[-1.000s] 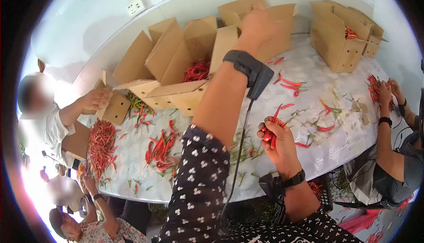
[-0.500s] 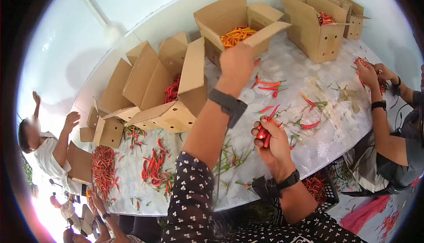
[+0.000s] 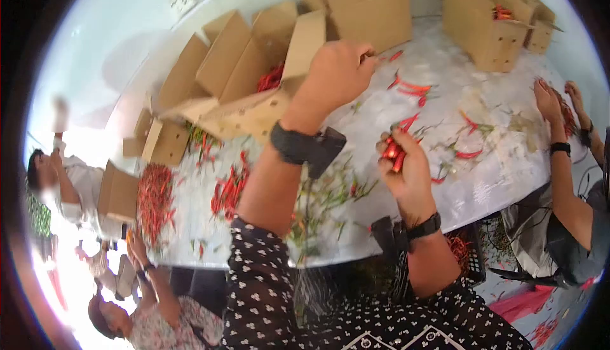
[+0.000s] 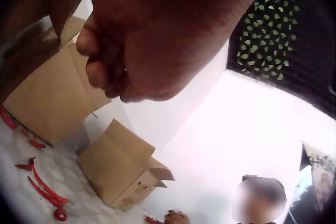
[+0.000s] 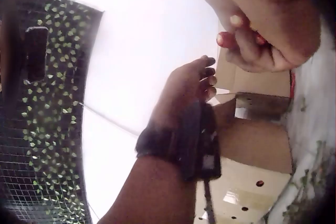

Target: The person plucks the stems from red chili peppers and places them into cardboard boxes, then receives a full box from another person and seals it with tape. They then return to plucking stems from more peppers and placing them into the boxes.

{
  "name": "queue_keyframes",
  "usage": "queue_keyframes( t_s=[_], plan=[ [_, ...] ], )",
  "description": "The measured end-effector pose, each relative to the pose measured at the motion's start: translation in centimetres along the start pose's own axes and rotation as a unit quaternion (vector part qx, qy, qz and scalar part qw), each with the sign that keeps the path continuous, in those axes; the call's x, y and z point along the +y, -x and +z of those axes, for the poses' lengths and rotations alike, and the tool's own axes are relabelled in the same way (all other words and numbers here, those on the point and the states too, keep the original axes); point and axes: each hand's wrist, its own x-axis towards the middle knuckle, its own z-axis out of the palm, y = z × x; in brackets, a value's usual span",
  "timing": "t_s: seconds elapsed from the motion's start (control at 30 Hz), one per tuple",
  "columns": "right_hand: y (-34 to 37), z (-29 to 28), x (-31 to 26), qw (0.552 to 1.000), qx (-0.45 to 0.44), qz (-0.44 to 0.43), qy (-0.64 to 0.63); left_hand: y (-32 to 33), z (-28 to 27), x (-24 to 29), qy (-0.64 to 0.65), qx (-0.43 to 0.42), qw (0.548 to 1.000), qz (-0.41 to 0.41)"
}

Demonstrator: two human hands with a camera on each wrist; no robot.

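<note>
My right hand (image 3: 410,169) holds a few red chili peppers (image 3: 393,154) in its curled fingers above the table. Red tips of these chilies (image 5: 226,39) poke out of the hand in the right wrist view. My left hand (image 3: 337,73) is raised in front of a tall cardboard box (image 3: 372,13), its fingers loosely bent. No chili shows in it, and in the left wrist view the back of the hand hides much of the palm. Loose red chilies (image 3: 413,87) lie on the table to the right of the left hand.
Open boxes (image 3: 232,64) line the wall side, one with red chilies (image 3: 271,78). More boxes (image 3: 483,26) stand at the back right. Chili piles (image 3: 155,200) and green stems (image 3: 330,197) lie on the pale table (image 3: 470,191). Other people's hands (image 3: 549,102) work at the right edge.
The left hand was over the box at the back, then at its flap beside the orange chilies; now it is drawn back from it. The right hand keeps its chilies. The head view has shifted.
</note>
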Motion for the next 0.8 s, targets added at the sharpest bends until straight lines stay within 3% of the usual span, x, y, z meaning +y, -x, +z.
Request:
queue_keyframes(
  t_s=[0.03,0.07,0.13,0.17,0.23,0.27,0.33,0.4,0.47,0.53,0.7,0.77,0.8],
  plan=[
    [-0.1,0.0,0.6,1.000,-0.018,0.000,-0.002,1.6,-2.1,0.1,0.069,-0.016,0.997,0.021],
    [-0.2,0.1,1.1,1.000,-0.019,0.020,0.000,3.4,-4.0,0.0,0.061,-0.020,0.998,0.003],
    [-0.3,0.5,2.0,0.997,-0.061,0.039,-0.035,7.3,-7.9,-0.1,0.075,-0.114,0.989,-0.054],
    [-0.3,0.7,2.5,0.996,-0.067,0.052,-0.033,9.4,-9.1,-0.5,0.067,-0.112,0.989,-0.066],
    [-0.1,1.1,3.4,0.995,-0.079,0.066,-0.018,13.9,-10.5,-1.9,0.062,-0.155,0.966,-0.196],
    [-0.2,1.2,3.8,0.993,-0.084,0.080,-0.013,16.3,-10.7,-2.9,0.059,-0.152,0.965,-0.203],
    [-0.2,1.4,4.7,0.993,-0.076,0.086,0.005,21.1,-10.2,-4.5,0.008,-0.235,0.948,-0.216],
    [-0.3,1.5,5.4,0.993,-0.070,0.086,0.026,24.2,-9.6,-3.5,0.025,-0.240,0.949,-0.203],
    [-0.2,1.7,6.0,0.992,-0.074,0.086,0.058,25.7,-8.8,-2.4,0.041,-0.243,0.951,-0.189],
    [0.0,2.0,6.4,0.989,-0.084,0.089,0.082,26.0,-7.7,-1.5,0.046,-0.303,0.933,-0.186],
    [1.1,2.8,7.7,0.973,-0.111,0.088,0.183,26.1,-5.9,-2.7,0.080,-0.194,0.955,-0.208],
    [1.3,2.6,8.3,0.950,-0.158,0.099,0.250,24.6,-6.6,-3.0,0.238,-0.149,0.889,-0.362],
    [1.8,3.2,8.5,0.948,-0.142,0.093,0.269,24.1,-6.8,-3.2,0.275,-0.144,0.867,-0.391]
  ],
)
